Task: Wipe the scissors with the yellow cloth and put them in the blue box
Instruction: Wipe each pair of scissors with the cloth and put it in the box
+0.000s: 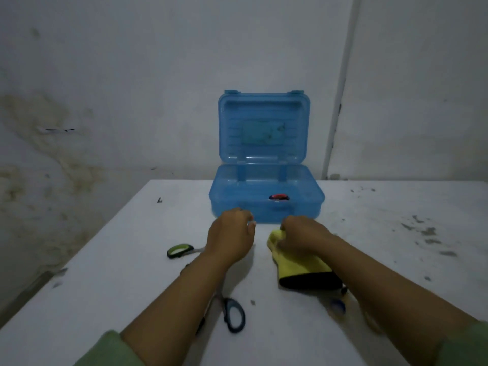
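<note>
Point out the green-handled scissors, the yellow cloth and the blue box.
green-handled scissors [180,250], head view, on the handle loop.
yellow cloth [295,265], head view, on the flat middle.
blue box [266,207], head view, on the front wall.

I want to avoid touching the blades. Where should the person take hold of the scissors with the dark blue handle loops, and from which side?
Probably by the scissors with the dark blue handle loops at their exposed loop, which lies flat on the white table, nearest the person. The left hand could come down from the right of its own forearm, which covers the blades and part of the pair.
</note>
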